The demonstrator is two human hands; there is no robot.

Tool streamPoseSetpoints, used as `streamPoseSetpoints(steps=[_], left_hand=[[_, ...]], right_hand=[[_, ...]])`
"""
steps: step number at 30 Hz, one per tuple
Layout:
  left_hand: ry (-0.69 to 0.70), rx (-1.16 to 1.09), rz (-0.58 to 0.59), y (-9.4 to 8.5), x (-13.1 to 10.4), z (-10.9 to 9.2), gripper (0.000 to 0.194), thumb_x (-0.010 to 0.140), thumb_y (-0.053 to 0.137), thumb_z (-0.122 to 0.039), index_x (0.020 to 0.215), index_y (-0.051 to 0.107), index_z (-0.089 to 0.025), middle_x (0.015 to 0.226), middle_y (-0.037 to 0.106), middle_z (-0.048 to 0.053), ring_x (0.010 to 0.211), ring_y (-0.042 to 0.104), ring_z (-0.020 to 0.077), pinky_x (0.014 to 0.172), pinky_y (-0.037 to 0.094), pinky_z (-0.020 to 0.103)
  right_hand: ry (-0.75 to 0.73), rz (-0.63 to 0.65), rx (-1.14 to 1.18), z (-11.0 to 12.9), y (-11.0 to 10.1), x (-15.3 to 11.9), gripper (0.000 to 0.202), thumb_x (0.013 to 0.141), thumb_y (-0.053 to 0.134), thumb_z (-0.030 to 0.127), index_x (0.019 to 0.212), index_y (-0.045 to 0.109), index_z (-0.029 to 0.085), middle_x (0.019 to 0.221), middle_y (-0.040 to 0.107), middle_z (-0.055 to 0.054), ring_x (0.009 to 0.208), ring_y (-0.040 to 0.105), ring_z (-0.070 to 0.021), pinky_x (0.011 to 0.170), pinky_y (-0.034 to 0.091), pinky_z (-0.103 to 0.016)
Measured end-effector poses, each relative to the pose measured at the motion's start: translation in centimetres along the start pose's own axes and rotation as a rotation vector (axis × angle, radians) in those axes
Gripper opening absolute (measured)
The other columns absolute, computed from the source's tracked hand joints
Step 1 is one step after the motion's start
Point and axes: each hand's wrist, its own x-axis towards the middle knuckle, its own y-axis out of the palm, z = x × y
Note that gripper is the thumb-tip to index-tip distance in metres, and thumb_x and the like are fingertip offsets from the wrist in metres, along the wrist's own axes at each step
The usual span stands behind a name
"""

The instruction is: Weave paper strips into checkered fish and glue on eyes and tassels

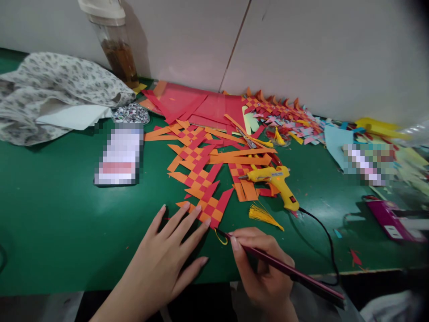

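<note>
My left hand point(172, 248) lies with its fingers spread, the fingertips on the near end of a red and orange woven paper strip point(201, 188). The strip has pointed paper ends along its sides and runs away from me. My right hand point(264, 264) is closed on a slim maroon pen-like tool point(284, 267), held like a pen. The tool's dark tip is beside a small yellow cord loop point(221, 239) at the strip's near corner. To the right of the strip lie a yellow tassel point(264, 216) and a yellow glue gun point(276, 179).
Red paper sheets point(214, 105), scissors point(248, 139) and finished-looking woven pieces point(271, 107) lie along the wall. A phone point(119, 154), patterned cloth point(63, 89) and lidded bottle point(115, 49) stand left. The glue gun's black cord point(330, 241) curves near my right hand. A purple device point(389, 219) lies right.
</note>
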Motion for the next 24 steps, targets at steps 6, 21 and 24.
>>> streamPoseSetpoints(steps=[6,21,24], left_hand=[[0.009,-0.003,0.000,-0.06,0.02,0.05,0.048,0.093,0.043,-0.046,0.138,0.045,-0.028,0.143,0.046,0.005,0.130,0.043,0.0279,0.110,0.019,0.049],[-0.001,-0.004,0.000,0.00,0.01,0.08,0.047,0.093,0.042,-0.047,0.136,0.047,-0.030,0.143,0.047,0.002,0.130,0.043,0.0260,0.109,0.018,0.047],[-0.011,-0.020,-0.015,0.04,0.11,-0.03,0.046,0.093,0.042,-0.048,0.135,0.048,-0.030,0.142,0.048,0.001,0.129,0.044,0.0251,0.109,0.017,0.045]], right_hand=[[-0.041,-0.012,-0.032,0.49,0.19,0.48,0.023,0.076,0.058,0.001,0.089,0.057,0.020,0.078,0.067,-0.003,0.073,0.068,-0.0167,0.064,0.057,-0.029],[-0.072,0.014,-0.039,0.21,0.10,0.02,0.029,0.073,0.060,-0.003,0.091,0.058,0.019,0.082,0.067,-0.003,0.076,0.067,-0.0158,0.068,0.056,-0.030],[-0.086,0.012,-0.034,0.23,0.11,0.14,0.029,0.073,0.060,-0.005,0.090,0.058,0.018,0.082,0.067,-0.004,0.076,0.067,-0.0148,0.069,0.056,-0.028]])
